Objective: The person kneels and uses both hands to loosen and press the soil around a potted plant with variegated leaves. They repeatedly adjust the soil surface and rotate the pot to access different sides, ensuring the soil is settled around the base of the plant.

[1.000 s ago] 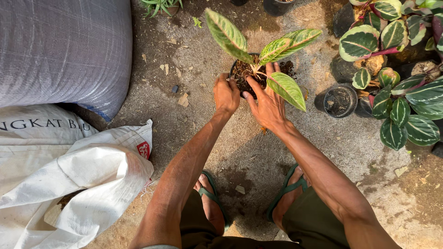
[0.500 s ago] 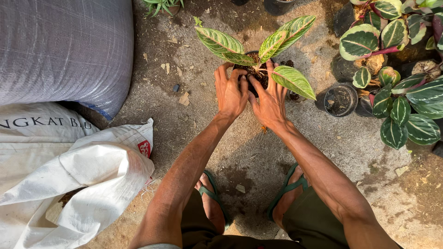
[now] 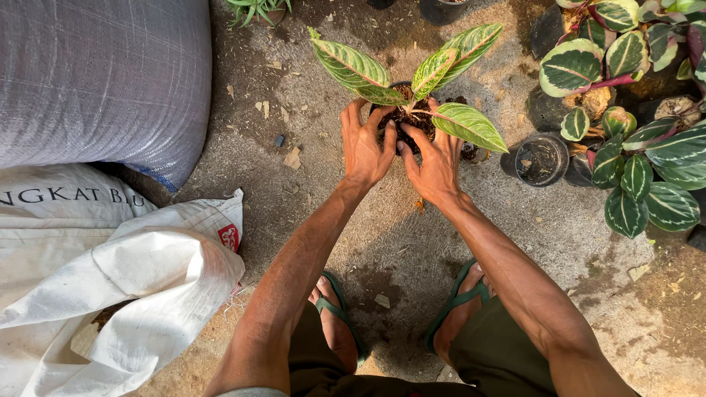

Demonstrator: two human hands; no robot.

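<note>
A small plant (image 3: 412, 81) with green, cream-striped leaves stands in a dark pot of soil (image 3: 403, 117) on the concrete ground ahead of me. My left hand (image 3: 365, 143) is pressed against the pot's left side with fingers on the soil near the stem. My right hand (image 3: 434, 162) cups the pot's right side, fingers also in the soil. Both hands wrap the pot, which is mostly hidden under them and the leaves.
A grey woven sack (image 3: 95, 81) and a white sack (image 3: 110, 287) lie at the left. An empty black pot (image 3: 540, 158) and several potted plants with round variegated leaves (image 3: 632, 140) stand at the right. My sandalled feet (image 3: 338, 316) are below.
The plant's leaves have turned and spread, and my hands have shifted a little around the pot, fingers pressing into the soil. The pot stays in the same spot.
</note>
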